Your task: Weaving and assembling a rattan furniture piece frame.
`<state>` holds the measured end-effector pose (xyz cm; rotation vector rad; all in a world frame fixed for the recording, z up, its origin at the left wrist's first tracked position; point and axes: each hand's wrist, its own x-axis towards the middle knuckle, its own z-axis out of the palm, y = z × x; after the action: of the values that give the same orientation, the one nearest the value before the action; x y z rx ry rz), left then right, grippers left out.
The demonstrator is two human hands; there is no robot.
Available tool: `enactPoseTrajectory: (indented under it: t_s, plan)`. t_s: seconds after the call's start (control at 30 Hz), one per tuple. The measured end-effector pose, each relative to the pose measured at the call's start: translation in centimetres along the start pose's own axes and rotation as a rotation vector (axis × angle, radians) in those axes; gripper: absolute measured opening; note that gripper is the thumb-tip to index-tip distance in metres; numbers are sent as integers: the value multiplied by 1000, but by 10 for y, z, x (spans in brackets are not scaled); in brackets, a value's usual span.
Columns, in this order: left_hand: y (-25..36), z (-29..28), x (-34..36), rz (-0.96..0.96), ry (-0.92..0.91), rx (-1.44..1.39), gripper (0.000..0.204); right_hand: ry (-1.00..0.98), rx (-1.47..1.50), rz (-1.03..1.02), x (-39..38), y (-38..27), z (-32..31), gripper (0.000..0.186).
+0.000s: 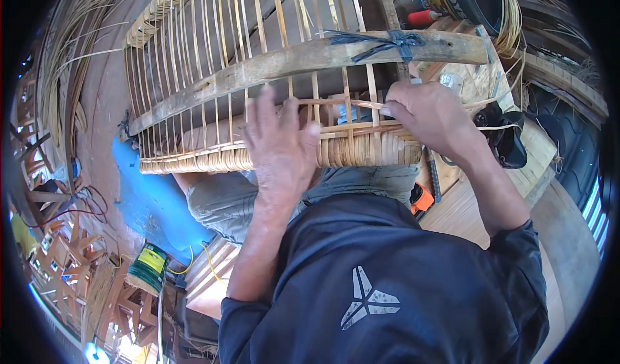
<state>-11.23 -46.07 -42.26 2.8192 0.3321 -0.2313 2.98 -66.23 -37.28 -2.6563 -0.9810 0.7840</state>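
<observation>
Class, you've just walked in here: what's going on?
A person is handling a slatted frame. The right hand pinches a thin strand by the slats; the left hand, open and blurred, is over the woven edge. A wooden bar crosses the slats, with a blue strip tied near its right end.

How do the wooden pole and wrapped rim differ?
The wooden pole is one solid piece; the wrapped rim is many narrow strips. The pole is grey-brown, the rim yellower. A blue tie binds the pole near its right end; the rim shows none. Both run crosswise to the thin slats.
</observation>
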Motion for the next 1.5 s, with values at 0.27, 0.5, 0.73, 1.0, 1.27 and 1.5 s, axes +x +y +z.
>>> enactPoseTrajectory:
  t_s: [0.27, 0.5, 0.73, 1.0, 1.27, 1.5]
  plan:
    - [-37, 19, 20, -149, 89, -388, 19, -50, 116, 155, -15, 19, -20, 23]
    - [-36, 15, 13, -137, 80, -301, 16, -120, 131, 211, -10, 7, -24, 23]
    - [-56, 14, 2, -253, 288, -467, 25, -69, 39, 117, -3, 0, -12, 29]
    - [-57, 8, -11, -73, 53, -50, 42, -114, 145, 82, 8, -1, -9, 20]
    - [-102, 25, 7, -223, 165, -207, 24, -133, 102, 214, -2, 2, -27, 19]
    - [-133, 29, -16, -372, 392, -299, 23, -36, 46, -1, 12, -12, -7, 21]
